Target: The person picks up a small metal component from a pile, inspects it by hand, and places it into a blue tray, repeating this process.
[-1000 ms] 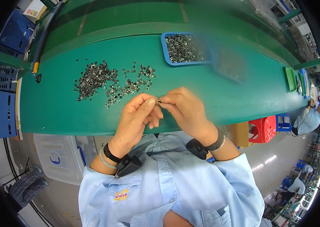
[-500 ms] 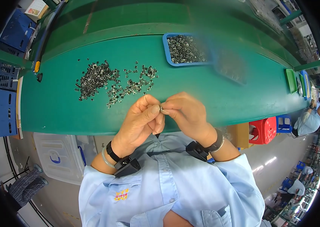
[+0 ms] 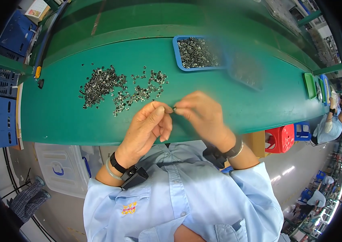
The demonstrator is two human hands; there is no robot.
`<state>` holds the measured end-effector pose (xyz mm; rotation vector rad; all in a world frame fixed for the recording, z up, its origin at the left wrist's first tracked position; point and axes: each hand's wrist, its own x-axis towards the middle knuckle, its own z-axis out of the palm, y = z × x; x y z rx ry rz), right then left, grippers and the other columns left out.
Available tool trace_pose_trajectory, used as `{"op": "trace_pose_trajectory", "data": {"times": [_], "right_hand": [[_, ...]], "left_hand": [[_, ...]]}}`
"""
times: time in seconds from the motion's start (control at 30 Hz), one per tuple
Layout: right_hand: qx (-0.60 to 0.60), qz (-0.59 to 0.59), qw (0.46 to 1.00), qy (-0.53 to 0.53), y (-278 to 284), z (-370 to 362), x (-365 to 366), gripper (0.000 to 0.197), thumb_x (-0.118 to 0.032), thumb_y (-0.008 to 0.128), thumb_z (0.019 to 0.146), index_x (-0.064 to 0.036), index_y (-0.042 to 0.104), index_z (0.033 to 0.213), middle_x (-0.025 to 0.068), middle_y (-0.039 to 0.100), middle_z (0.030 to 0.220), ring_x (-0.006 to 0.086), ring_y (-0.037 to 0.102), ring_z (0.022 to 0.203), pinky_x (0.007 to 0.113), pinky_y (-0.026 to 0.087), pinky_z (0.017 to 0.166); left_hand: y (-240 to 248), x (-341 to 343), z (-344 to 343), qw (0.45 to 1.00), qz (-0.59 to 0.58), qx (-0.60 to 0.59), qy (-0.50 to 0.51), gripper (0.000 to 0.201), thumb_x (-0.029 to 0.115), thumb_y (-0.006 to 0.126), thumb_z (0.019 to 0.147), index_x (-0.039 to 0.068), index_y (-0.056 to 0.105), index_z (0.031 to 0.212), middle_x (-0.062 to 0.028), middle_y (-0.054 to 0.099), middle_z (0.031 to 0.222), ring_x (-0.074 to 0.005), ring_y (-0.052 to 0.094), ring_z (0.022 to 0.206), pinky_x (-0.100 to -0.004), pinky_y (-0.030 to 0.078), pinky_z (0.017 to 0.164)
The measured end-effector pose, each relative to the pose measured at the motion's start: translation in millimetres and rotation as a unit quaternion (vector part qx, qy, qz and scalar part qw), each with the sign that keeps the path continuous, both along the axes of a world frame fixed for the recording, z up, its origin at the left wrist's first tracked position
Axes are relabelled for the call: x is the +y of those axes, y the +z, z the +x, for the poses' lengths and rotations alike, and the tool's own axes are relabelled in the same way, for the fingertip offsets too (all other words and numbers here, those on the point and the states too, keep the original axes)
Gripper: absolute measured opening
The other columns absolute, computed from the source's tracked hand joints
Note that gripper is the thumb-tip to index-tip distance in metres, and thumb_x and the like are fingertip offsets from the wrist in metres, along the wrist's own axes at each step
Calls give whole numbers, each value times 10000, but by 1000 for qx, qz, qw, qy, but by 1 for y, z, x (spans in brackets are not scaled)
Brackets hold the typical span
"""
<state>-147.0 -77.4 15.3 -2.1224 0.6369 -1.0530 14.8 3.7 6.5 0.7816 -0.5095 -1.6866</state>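
Observation:
Over the near part of the green table, my two hands meet fingertip to fingertip. Between the thumb and forefinger of my right hand is a small dark metal part. My left hand is closed in a pinch, its fingertips close by that part; what it holds, if anything, is hidden. Just beyond my left hand lies a loose scatter of small shiny metal parts. A denser pile of the same dark and silver parts sits further left.
A blue tray full of small metal parts stands at the far middle, beside a blurred clear patch. Green trays are at the table's right end. A red stool and a clear plastic box stand below the near edge. Another person sits at right.
My right hand has drawn slightly up and away from my left, with the small metal part at its fingertips. My left hand has shifted a little left and its fingertips have risen.

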Motion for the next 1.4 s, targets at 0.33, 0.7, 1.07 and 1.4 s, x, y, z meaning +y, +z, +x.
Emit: {"op": "trace_pose_trajectory", "data": {"times": [0.33,0.7,1.07,1.4], "right_hand": [[146,-89,976,-132,1,3,-83,151,-115,665,792,-33,627,912,102,610,869,270,619,765,324,499,675],[317,-92,942,-54,-20,37,-53,120,-128,654,801,-53,616,886,87,598,863,274,600,777,336,499,670],[248,-105,962,44,26,9,-15,538,-45,651,777,-76,450,1275,50,625,845,244,582,738,367,440,719],[163,-117,978,56,18,1,-9,495,-56,685,746,-83,508,1208,36,630,850,227,578,775,368,429,741]], "left_hand": [[-19,7,13,999,16,5,29,198,218,462,973,29,517,994,-68,532,642,-127,476,506,-254,370,464],[-23,7,20,999,11,52,-7,165,184,474,970,29,523,994,-49,554,703,-117,515,575,-250,410,506],[-7,-3,7,999,38,-27,1,181,206,522,952,36,530,1013,-36,571,738,-93,527,579,-229,408,492],[-4,-6,-1,999,37,-19,6,186,187,554,935,21,564,1019,-47,591,721,-90,526,559,-215,397,475]]}}
